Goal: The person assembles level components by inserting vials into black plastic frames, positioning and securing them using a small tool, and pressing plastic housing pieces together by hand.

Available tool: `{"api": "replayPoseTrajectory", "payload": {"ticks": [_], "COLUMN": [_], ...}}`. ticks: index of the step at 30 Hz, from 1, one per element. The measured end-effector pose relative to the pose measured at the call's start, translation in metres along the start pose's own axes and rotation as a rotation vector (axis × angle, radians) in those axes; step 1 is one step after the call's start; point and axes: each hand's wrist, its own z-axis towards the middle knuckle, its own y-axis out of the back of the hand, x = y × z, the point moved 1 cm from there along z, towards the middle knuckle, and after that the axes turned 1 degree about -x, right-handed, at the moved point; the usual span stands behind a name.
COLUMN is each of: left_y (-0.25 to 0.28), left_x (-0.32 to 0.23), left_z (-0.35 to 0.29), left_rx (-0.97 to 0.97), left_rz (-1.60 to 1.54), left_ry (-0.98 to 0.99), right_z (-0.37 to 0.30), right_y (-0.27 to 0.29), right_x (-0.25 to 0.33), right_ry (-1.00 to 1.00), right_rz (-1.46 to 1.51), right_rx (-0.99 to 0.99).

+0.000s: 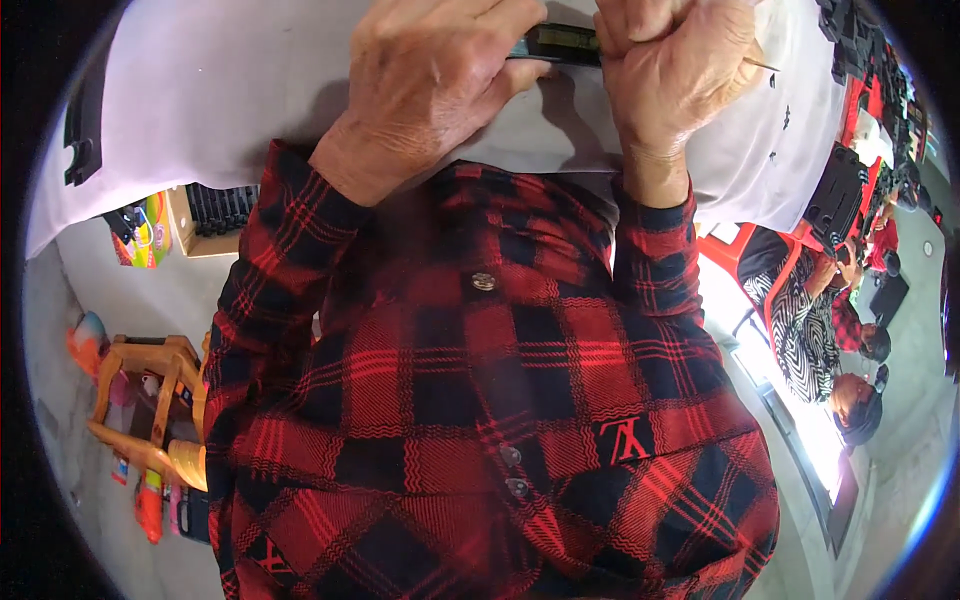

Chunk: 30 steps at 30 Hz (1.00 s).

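Observation:
Over the pale cloth-covered table (230,80), my left hand (425,85) is closed on one end of a narrow black plastic part (565,42). The part has a greenish, shiny end by the left fingers and lies level between my hands. Its far end disappears behind my right hand (685,80), whose fingers are curled closed. A thin pointed tool tip (762,65) sticks out from the outer side of that hand; the rest of the tool is hidden in the grip. The top edge of the view cuts off both hands' upper fingers.
Small black scraps (785,118) lie on the cloth at right. A black part (84,140) sits at the left edge. More black parts (838,195) crowd the right, beside seated people (800,330). A box of black pieces (222,215) and a wooden stool (150,400) are below left.

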Motion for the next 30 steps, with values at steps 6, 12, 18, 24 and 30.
{"api": "replayPoseTrajectory", "payload": {"ticks": [6, 12, 18, 24, 30], "left_y": [-0.046, -0.015, 0.003, -0.016, -0.005], "left_x": [0.019, 0.007, 0.004, 0.014, 0.008], "left_z": [-0.002, -0.004, -0.009, -0.007, -0.006], "left_rx": [-0.618, -0.383, -0.121, -0.389, -0.126], "left_rz": [-0.447, -0.258, -0.022, -0.144, 0.006], "left_ry": [-0.239, -0.191, -0.078, -0.293, -0.148], "right_z": [0.001, 0.006, 0.017, 0.026, 0.048], "right_y": [-0.005, -0.005, 0.017, 0.065, 0.114], "right_x": [-0.002, -0.001, 0.011, 0.044, 0.013], "right_ry": [0.038, -0.079, -0.049, -0.060, 0.249], "right_rz": [0.033, 0.546, 0.415, 0.254, -0.711], "right_rx": [-0.033, -0.018, -0.083, -0.146, 0.061]}}
